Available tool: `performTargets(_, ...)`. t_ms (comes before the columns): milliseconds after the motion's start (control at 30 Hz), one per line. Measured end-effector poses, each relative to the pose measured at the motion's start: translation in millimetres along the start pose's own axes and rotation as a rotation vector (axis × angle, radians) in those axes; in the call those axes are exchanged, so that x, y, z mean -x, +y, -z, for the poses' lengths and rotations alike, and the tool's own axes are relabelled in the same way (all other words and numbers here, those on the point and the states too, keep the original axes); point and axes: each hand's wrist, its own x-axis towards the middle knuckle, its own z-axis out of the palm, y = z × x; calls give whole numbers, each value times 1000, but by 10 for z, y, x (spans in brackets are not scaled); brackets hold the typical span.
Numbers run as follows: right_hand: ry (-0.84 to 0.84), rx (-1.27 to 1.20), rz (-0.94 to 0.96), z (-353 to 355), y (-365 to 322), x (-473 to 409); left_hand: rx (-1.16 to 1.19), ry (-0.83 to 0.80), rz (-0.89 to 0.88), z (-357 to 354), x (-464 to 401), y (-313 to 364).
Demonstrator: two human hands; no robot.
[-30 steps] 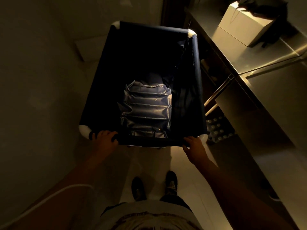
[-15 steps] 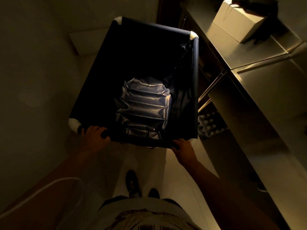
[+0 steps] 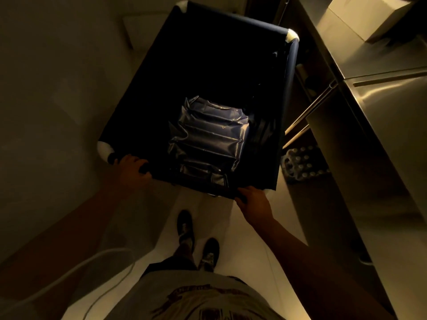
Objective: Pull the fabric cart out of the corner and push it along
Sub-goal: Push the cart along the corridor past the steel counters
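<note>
The fabric cart (image 3: 147, 72) is a deep dark-blue cloth bin on a tube frame with white corner joints, seen from above in dim light. It stands skewed, its far end swung to the right. A shiny padded air-cushion pack (image 3: 208, 137) lies at its bottom. My left hand (image 3: 131, 169) grips the near rail by the left corner. My right hand (image 3: 253, 200) holds the same rail close to the right corner. My feet stand just behind the cart.
A steel counter and cabinet (image 3: 381, 112) run along the right, close to the cart's side, with a cardboard box (image 3: 360, 17) on top. A pack of bottles (image 3: 302, 165) sits on the floor under the counter. A wall (image 3: 46, 88) closes the left side.
The cart has turned clockwise and come nearer to me, its near left corner swinging out from the wall. Both hands kept their hold on the rail, and my feet have stepped.
</note>
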Motion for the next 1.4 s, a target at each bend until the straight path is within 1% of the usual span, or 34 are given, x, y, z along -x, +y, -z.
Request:
performTargets(133,14,5,37,-128,34,236,-9,43,-58,-196,211,-112)
performTargets(167,12,7,46,-159,44,291,-17,15,-39,-224,249,-149)
performTargets(233,4,19,53,-212,60,394,-36,-84,57,-252,369,-177)
performTargets(300,-9,24,47,-253,72,479,-21,-72,111,-314,483,-209)
performTargets(533,-36,-27,53,-339,49,799,-56,-96,149,-514,825,-361)
performTargets(600,-41,-33,38,-353,47,870,-30,-90,163,-575,926,-384)
performTargets(800,-46,-71,-27,-356,15,1034,-46,-53,179,-724,1084,-382)
performTargets(900,-40,-12,-41,-353,-43,1066,-44,-79,169,-703,1114,-384)
performTargets(1067,-103,171,-84,-283,-48,1058,-26,-89,148,-727,1133,-339)
performTargets(1167,-104,216,-96,-262,-37,1070,-83,-67,139,-788,1190,-341)
performTargets(1233,-106,234,-89,-255,-20,1080,-157,-75,98,-821,1261,-337)
performTargets(1300,-104,238,-86,-241,-6,1089,-116,-22,124,-867,1331,-313)
performTargets(1400,-102,226,-93,-201,29,1101,-60,7,160,-937,1421,-240)
